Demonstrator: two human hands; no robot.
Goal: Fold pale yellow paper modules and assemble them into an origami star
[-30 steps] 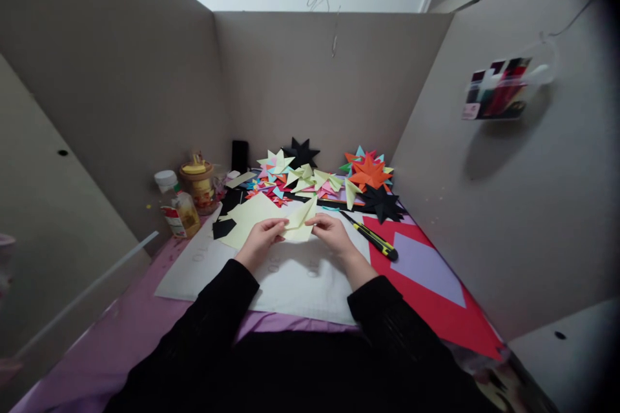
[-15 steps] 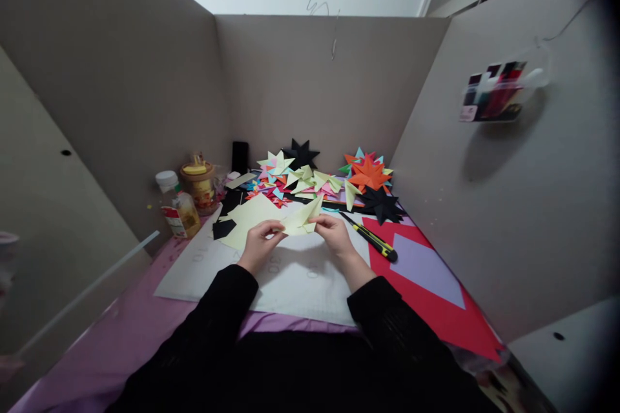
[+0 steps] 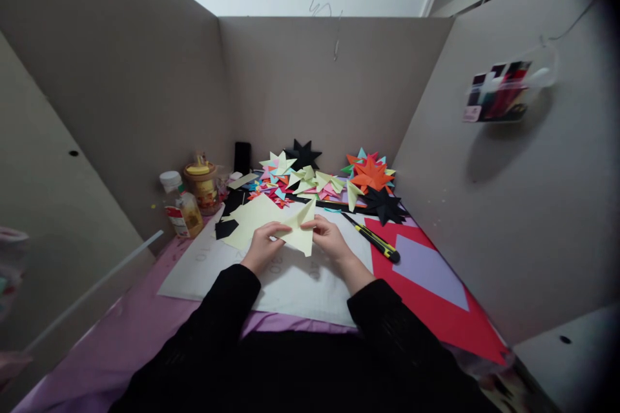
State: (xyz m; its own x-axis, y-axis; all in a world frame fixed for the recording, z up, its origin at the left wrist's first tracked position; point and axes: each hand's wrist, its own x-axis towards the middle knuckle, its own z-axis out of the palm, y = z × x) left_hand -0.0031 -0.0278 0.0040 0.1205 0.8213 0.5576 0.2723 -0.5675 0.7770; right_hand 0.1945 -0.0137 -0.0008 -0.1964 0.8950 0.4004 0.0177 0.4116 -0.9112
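Observation:
Between my two hands is a pale yellow piece of folded paper, with one point standing up and another hanging down. My left hand pinches its left side between thumb and fingers. On the right side my right hand grips it near the middle crease. Both hands are above a white sheet with printed numbers. Just behind my left hand lies flat pale yellow paper, with a black paper scrap at its left edge.
A black-and-yellow utility knife lies right of my hands, by red paper and a lilac sheet. Folded paper stars, one orange and one black, are piled behind. A white-capped bottle stands at left.
The folded paper has turned in my hands; a pointed flap now hangs downward, where before its lower edge was nearly level. Both hands still hold it. The view has shifted slightly.

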